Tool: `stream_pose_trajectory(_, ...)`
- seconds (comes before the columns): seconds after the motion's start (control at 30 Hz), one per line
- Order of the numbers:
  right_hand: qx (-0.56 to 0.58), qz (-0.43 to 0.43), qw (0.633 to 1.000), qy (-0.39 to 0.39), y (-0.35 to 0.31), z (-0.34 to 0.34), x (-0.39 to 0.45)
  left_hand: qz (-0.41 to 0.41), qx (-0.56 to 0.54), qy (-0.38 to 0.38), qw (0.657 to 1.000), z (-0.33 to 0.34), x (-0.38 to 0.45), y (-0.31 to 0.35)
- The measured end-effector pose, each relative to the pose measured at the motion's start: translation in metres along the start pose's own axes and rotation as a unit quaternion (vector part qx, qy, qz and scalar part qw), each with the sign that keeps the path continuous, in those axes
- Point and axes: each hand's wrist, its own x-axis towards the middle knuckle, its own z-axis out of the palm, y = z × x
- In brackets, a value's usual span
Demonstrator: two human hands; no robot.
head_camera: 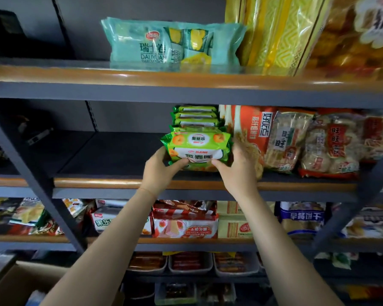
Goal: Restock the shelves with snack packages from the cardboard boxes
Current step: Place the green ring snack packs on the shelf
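- Both hands hold one green snack package (196,151) at the front of the middle shelf (111,183); the left hand (161,167) has its fingers curled round the package's left end, thumb on its face; the right hand (239,166) clasps the right end the same way
- The package sits against a stack of matching green packages (195,117) just behind and above the hands; it looks to be the front one of that row, not yet released
- Progress, as a judgement: partway; the shelf right of the right hand is filled with an orange bag (250,129) and rice cracker bags (332,146); the shelf left of the left hand is bare dark board, so much stocking seems left there
- Above the hands, the upper shelf carries a teal Swiss roll pack (142,45) and yellow bags (281,34), with open space to their left
- Below the forearms, a lower shelf holds wafer packs (184,224) and other snacks; further down, trays of red goods (190,261)
- A cardboard box (20,281) shows low beside the left forearm; its contents are too blurred to tell
- The shelving is dark grey metal with wood-toned front edges; the lighting is dim
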Motion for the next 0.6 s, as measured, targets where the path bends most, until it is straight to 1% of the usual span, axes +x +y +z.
stream_pose_trajectory(0.1,-0.022,0.027,0.999,-0.037,0.01,0.007,-0.002,-0.035,0.007,-0.012,0.999,0.002,0.005,-0.005)
stream_pose_trajectory(0.17,-0.017,0.043,0.998,-0.03,0.012,0.012,-0.004,-0.053,0.029,-0.019,0.998,0.004,0.01,-0.006)
stream_pose_trajectory(0.23,0.001,0.036,0.999,0.021,0.009,0.015,-0.011,-0.064,0.046,-0.013,0.997,0.006,0.012,-0.007)
stream_pose_trajectory(0.27,-0.009,0.02,0.998,0.056,0.007,0.016,-0.016,-0.069,0.055,-0.011,0.996,0.007,0.013,-0.006)
stream_pose_trajectory(0.33,-0.084,-0.05,0.987,0.128,0.001,0.019,-0.025,-0.087,0.066,-0.012,0.994,0.01,0.017,-0.007)
stream_pose_trajectory(0.37,-0.13,-0.096,0.976,0.147,0.0,0.021,-0.026,-0.096,0.068,-0.015,0.993,0.011,0.02,-0.007)
stream_pose_trajectory(0.4,-0.174,-0.135,0.965,0.146,0.0,0.024,-0.027,-0.098,0.069,-0.02,0.993,0.012,0.023,-0.006)
stream_pose_trajectory(0.43,-0.212,-0.158,0.956,0.127,0.001,0.028,-0.025,-0.097,0.065,-0.029,0.993,0.012,0.026,-0.004)
stream_pose_trajectory(0.53,-0.305,-0.175,0.935,0.05,0.012,0.036,-0.014,-0.1,0.04,-0.059,0.992,0.014,0.031,0.007)
stream_pose_trajectory(0.6,-0.336,-0.176,0.925,0.016,0.018,0.037,-0.002,-0.12,0.012,-0.067,0.99,0.015,0.034,0.011)
